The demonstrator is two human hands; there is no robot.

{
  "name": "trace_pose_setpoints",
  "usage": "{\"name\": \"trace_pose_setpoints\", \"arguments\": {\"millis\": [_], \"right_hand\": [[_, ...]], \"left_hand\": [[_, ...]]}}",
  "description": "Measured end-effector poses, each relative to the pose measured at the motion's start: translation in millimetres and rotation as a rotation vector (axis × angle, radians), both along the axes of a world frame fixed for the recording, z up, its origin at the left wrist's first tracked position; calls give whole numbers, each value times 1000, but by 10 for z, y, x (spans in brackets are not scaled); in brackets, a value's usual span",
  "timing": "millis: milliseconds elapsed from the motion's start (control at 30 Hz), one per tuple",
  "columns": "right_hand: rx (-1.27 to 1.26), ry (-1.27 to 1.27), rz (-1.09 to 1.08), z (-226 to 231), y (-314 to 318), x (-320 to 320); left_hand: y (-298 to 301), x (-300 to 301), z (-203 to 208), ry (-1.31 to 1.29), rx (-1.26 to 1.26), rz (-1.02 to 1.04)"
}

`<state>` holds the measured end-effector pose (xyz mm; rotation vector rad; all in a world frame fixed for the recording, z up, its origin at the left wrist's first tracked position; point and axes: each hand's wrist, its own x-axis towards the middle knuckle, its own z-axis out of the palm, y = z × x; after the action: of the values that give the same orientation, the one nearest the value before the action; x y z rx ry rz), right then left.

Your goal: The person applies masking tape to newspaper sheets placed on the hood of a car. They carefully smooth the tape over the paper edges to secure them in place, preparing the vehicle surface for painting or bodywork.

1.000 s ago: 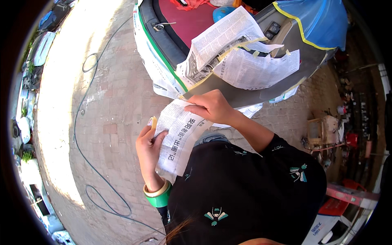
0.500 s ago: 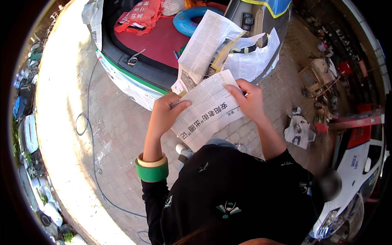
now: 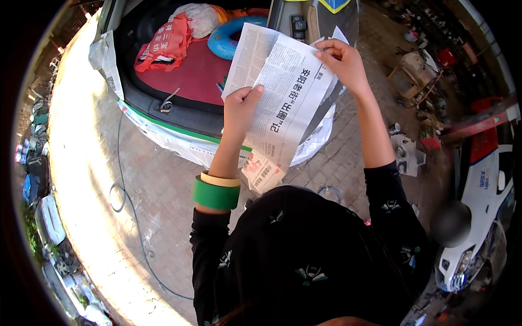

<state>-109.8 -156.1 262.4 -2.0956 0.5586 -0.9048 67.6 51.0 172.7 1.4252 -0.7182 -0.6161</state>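
Left fingers (image 3: pixel 239 95) and right fingers (image 3: pixel 336 48) in a pinch on a newspaper sheet (image 3: pixel 291 73) (thumbs (image 3: pixel 255 94) uppermost).

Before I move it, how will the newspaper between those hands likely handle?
The newspaper is probably floppy: its lower part hangs below the left hand and right hand. It looks light, held only in a pinch. It may tear easily, being thin paper.

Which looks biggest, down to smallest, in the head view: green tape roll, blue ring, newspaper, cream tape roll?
Largest to smallest:
1. newspaper
2. blue ring, partly covered
3. green tape roll
4. cream tape roll
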Motion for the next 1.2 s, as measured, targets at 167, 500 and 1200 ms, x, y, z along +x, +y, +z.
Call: {"name": "trace_pose_setpoints", "arguments": {"millis": [167,500,1200], "right_hand": [[-330,42,-1,29,-340,337],[-481,284,38,237,-360,490],[-955,187,861,153,882,192]], "left_hand": [[-205,-156,-9,98,47,3],[-264,-281,-118,-121,0,65],[818,-233,307,-532,-14,-331]]}}
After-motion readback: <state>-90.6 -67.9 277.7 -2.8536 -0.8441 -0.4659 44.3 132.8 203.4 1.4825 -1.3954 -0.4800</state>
